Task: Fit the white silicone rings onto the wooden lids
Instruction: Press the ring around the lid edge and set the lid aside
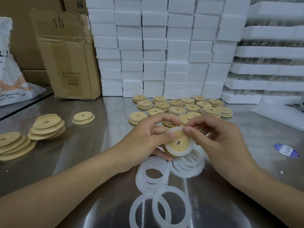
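My left hand grips a round wooden lid with a small centre hole, tilted toward me above the steel table. A white silicone ring lies around the lid's raised step. My right hand pinches the ring's top edge between thumb and forefinger, right beside my left thumb. Several loose white rings lie overlapping on the table below my hands, with more near the front edge.
Behind my hands, several lids with rings sit in rows. Bare lids lie in stacks at left and far left. White foam blocks form a wall at the back; a cardboard box leans beside them.
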